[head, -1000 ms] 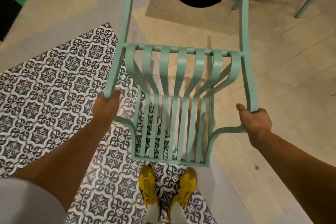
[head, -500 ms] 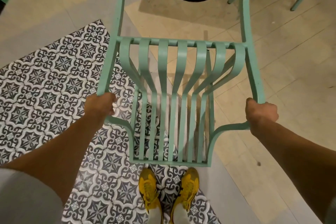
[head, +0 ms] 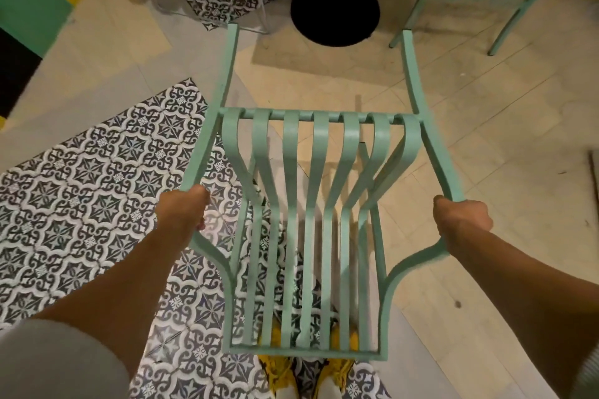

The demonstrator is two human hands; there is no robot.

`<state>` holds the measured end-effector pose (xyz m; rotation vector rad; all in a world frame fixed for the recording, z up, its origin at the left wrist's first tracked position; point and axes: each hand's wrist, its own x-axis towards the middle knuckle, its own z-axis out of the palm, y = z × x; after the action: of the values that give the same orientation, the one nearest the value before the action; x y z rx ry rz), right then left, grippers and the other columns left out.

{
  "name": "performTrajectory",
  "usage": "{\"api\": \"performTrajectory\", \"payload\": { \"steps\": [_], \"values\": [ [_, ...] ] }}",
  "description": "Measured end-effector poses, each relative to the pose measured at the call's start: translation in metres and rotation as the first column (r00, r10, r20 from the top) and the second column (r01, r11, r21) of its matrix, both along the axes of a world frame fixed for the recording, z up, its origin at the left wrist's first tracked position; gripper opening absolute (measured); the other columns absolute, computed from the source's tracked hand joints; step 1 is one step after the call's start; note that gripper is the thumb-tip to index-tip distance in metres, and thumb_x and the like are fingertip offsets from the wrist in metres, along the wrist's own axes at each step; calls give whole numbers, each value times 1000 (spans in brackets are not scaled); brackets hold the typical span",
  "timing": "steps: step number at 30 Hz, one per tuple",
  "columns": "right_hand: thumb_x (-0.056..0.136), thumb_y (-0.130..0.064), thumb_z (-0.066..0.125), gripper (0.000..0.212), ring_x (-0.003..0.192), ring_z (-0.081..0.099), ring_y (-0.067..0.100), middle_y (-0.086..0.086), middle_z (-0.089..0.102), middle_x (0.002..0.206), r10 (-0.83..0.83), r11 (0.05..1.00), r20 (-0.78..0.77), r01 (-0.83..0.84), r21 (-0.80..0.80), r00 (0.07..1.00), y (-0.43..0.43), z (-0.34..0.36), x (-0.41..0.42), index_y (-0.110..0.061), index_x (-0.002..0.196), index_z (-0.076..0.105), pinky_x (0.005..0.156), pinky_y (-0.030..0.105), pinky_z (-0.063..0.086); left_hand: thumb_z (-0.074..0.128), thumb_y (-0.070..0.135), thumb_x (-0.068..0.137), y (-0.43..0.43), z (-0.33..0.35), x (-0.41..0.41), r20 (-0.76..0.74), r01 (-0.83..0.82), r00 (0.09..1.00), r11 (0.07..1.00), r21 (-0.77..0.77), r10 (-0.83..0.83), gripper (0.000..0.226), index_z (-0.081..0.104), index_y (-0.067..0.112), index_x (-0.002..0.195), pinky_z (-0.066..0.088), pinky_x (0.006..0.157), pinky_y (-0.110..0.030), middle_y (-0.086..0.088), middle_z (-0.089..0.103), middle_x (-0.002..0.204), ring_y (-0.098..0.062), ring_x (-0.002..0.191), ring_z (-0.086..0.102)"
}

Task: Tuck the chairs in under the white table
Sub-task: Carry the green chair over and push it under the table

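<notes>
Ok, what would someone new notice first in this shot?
The mint-green slatted chair fills the centre, with the left hand and right hand gripping its armrests. Just beyond it sits a round black table base; patterned black-and-white floor tiles spread to the left.

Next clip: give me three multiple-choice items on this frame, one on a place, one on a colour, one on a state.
1. The black round pedestal base lies:
A. beyond the chair's front
B. under the shoes
C. left of the left hand

2. The slatted armchair is:
A. white
B. mint green
C. yellow

3. The hands are:
A. both open
B. one free
C. both closed on the armrests

Answers: 1 A, it shows past the front legs; 2 B, its painted slats show it; 3 C, left hand and right hand each wrap an armrest.
</notes>
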<state>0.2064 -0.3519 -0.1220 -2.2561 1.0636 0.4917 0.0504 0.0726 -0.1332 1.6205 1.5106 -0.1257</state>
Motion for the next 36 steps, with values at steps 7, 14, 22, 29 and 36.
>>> {"api": "performTrajectory", "payload": {
  "steps": [7,14,22,29,36],
  "values": [
    [98,-41,73,46,73,64,24,15,70,109,18,1000,21,-18,14,1000,5,28,-5,-6,126,64,51,29,44,69,12,82,8,24,6,-50,-31,998,999,-36,29,26,70,-5,102,48,44,-29,-8,63,74,-20,54,57],
    [94,-37,77,50,83,69,20,5,77,90,-112,977,263,58,206,958,-6,22,-61,-9,135,69,67,29,51,67,6,78,11,18,8,-65,-34,998,996,-87,28,14,72,0,89,46,39,-26,-6,61,73,-16,52,52],
    [92,-27,75,43,91,72,32,11,72,93,-281,921,79,245,304,956,-9,-26,-104,-2,124,62,91,48,61,69,7,80,15,9,2,-63,11,998,998,-69,-15,17,68,-1,95,49,48,-27,-7,63,81,-18,65,60],
    [81,-33,72,54,87,67,34,18,70,106,-248,954,116,221,201,962,0,-14,-72,-1,123,62,67,36,51,80,22,88,20,13,-7,103,18,995,998,-55,-12,23,69,3,93,53,49,-27,-3,63,69,-15,55,60],
    [80,-33,68,54,94,69,38,19,71,110,-207,969,94,191,154,974,9,3,-52,-2,123,61,62,34,49,82,35,91,8,7,-36,303,46,952,999,9,-47,33,70,4,97,55,55,-30,-9,69,78,-18,60,63]
  ]
}}
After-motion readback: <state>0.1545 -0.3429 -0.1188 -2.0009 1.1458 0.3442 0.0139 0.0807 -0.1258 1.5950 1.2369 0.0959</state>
